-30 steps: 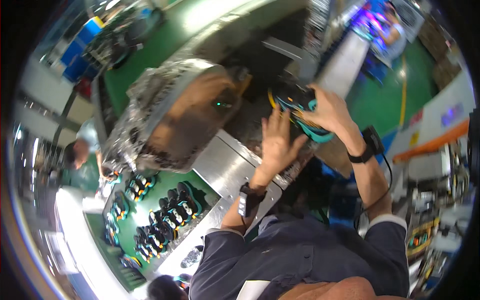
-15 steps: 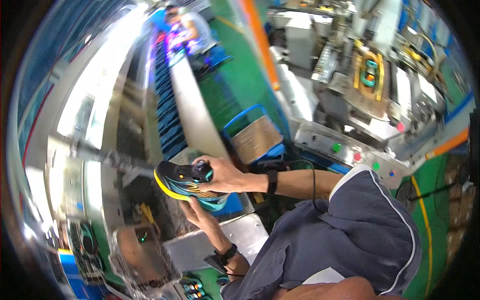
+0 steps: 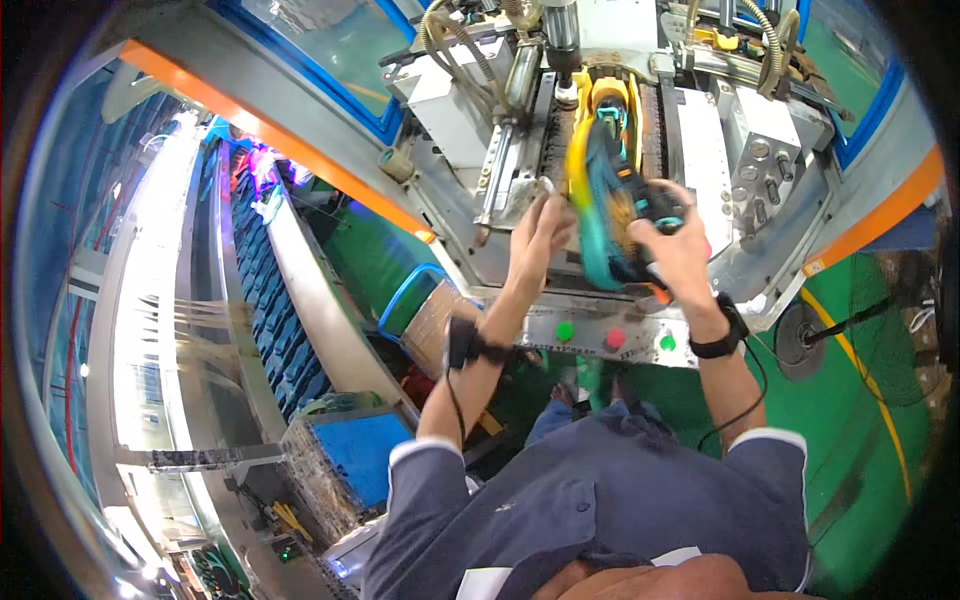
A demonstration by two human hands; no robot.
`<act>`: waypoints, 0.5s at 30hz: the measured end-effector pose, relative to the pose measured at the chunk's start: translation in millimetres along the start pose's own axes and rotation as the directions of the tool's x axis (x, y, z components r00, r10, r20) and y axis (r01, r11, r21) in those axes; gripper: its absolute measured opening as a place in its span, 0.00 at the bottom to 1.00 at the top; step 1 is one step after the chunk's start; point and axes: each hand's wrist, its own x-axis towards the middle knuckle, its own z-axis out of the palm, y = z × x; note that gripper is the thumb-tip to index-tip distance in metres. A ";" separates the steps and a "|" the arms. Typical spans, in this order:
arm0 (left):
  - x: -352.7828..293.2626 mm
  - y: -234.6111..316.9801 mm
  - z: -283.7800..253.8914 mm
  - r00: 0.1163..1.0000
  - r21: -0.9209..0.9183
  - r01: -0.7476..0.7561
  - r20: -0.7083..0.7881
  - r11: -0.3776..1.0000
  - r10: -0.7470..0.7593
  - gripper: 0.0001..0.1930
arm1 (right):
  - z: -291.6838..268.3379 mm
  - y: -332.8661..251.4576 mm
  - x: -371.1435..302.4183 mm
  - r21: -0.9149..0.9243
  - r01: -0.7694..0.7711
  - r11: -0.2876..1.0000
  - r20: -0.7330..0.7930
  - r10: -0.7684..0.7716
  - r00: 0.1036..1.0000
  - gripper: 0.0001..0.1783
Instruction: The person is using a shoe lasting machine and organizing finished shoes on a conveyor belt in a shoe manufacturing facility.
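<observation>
My right hand (image 3: 682, 245) grips a sneaker (image 3: 608, 215) by its dark collar. The sneaker is black and teal with a yellow edge along the sole, slightly blurred, and tilted on its side above the machine's front. Close by its sole side, my left hand (image 3: 540, 240) has its fingers stretched out; whether the fingertips touch the sole I cannot tell. Just beyond, a second shoe (image 3: 612, 105) with teal and orange parts sits between yellow clamp pieces (image 3: 580, 130) in the machine, partly hidden by the held sneaker.
Green and red buttons (image 3: 616, 338) line the machine's front panel. An orange frame post (image 3: 280, 145) slants at left. Beyond it run a long conveyor (image 3: 275, 290) and a blue chair with a brown seat (image 3: 432, 320). A round black base (image 3: 800, 338) stands on the green floor at right.
My body has turned right from the conveyor side to the machine. The sneaker has come along in my right hand, and my left hand has moved from under it to beside its sole.
</observation>
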 end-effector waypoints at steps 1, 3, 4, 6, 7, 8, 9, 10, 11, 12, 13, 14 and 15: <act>36.5 -8.4 7.7 1.000 0.102 -0.026 0.015 0.994 0.025 0.27 | -17.0 -5.6 12.1 0.099 -0.095 0.991 -0.012 0.096 0.995 0.33; 115.0 -41.8 15.5 0.999 0.161 -0.044 -0.008 0.986 0.046 0.32 | -44.6 1.5 31.8 -0.015 0.005 1.000 -0.173 -0.007 0.985 0.32; 150.6 -56.5 18.7 0.996 0.278 -0.054 -0.060 0.959 0.073 0.37 | -54.4 -0.5 38.7 0.006 -0.030 1.000 -0.206 0.030 0.978 0.31; 227.2 -97.9 8.7 0.962 0.528 -0.107 -0.159 0.843 0.222 0.47 | -66.7 3.3 48.4 -0.005 -0.031 1.000 -0.272 0.028 0.962 0.29; 245.6 -103.5 23.1 0.967 0.587 -0.082 -0.150 0.805 0.208 0.47 | -77.7 13.3 49.8 -0.012 -0.032 0.999 -0.311 0.026 0.950 0.29; 260.5 -107.1 28.6 0.992 0.663 -0.022 -0.077 0.748 0.097 0.46 | -85.3 15.5 49.2 -0.029 -0.075 0.997 -0.339 0.061 0.939 0.29; 271.7 -102.5 38.5 1.000 0.737 0.020 -0.009 0.676 -0.019 0.46 | -91.3 16.9 48.9 -0.043 -0.117 0.992 -0.370 0.093 0.924 0.29; 273.3 -98.3 56.1 0.999 0.766 0.008 -0.039 0.643 0.034 0.47 | -95.9 20.3 48.6 -0.074 -0.131 0.989 -0.399 0.091 0.912 0.29; 287.8 -105.4 60.4 1.000 0.824 0.005 0.002 0.567 -0.011 0.47 | -97.8 23.3 50.6 -0.103 -0.144 0.984 -0.421 0.088 0.903 0.29; 289.4 -99.5 66.5 0.998 0.832 0.051 -0.026 0.553 -0.052 0.45 | -96.3 23.7 53.2 -0.106 -0.177 0.979 -0.442 0.113 0.890 0.28; 289.3 -91.5 69.6 0.994 0.838 0.100 -0.062 0.536 -0.089 0.43 | -93.9 28.2 60.5 -0.119 -0.178 0.977 -0.441 0.108 0.891 0.28; 300.9 -120.9 63.3 0.965 0.897 0.009 -0.124 0.441 0.232 0.29 | -90.5 35.8 70.6 -0.181 -0.160 0.970 -0.435 0.067 0.898 0.28; 304.1 -124.8 61.6 0.965 0.895 0.014 -0.128 0.445 0.227 0.29 | -87.8 40.2 80.9 -0.239 -0.147 0.960 -0.432 0.031 0.901 0.28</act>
